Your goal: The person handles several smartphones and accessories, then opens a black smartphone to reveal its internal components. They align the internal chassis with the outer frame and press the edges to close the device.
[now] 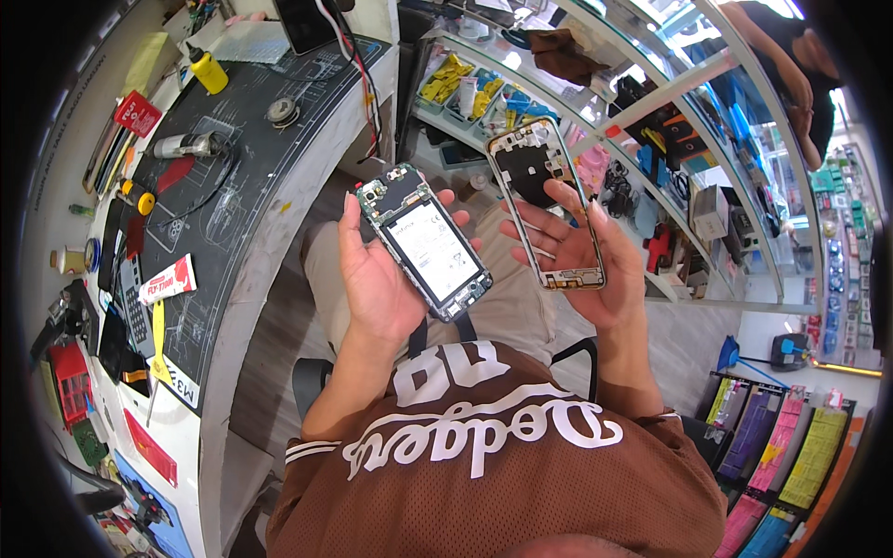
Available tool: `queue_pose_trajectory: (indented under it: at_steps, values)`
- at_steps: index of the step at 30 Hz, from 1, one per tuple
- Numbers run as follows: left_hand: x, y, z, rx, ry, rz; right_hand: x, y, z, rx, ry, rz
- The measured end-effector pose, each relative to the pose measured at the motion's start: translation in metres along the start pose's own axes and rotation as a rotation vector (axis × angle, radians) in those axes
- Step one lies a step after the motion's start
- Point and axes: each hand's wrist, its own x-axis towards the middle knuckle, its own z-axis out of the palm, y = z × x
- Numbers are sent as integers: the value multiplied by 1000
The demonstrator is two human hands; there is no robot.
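My left hand [383,284] is wrapped round an opened smartphone [433,246], its inner side turned up. A white-labelled battery fills its middle, and a green circuit board shows along the upper end. My right hand [600,265] grips a phone mid-frame [511,209], a thin gold-rimmed surround with a large opening and a black panel at its upper end. Fingers of that hand show through the opening. The two parts are apart, side by side above my lap.
To the left, a workbench with a dark mat [244,177] bears a yellow bottle [208,72], a glue tube [169,279] and yellow tweezers [159,339]. A glass display case [642,121] stands ahead on the right. Another person's arm [786,79] shows at the upper right.
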Motion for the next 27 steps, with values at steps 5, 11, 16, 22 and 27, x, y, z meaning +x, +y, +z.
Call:
queue_pose_trajectory:
  at_steps: [5, 11, 16, 22, 27]
  values:
    - [-8, 2, -3, 21, 17, 53, 2, 6, -8, -8, 18, 7]
    - [-9, 2, 6, -19, 65, 90, 7, 9, -14, 70, -150, 69]
    - [-4, 3, 12, 17, 39, 66, 2, 13, 8, -2, -9, 29]
    - [-4, 3, 13, 1, -3, 67, 2, 16, 10, -186, -29, -16]
    - [-5, 2, 23, 34, 0, 107, 17, 9, 22, -453, -93, -72]
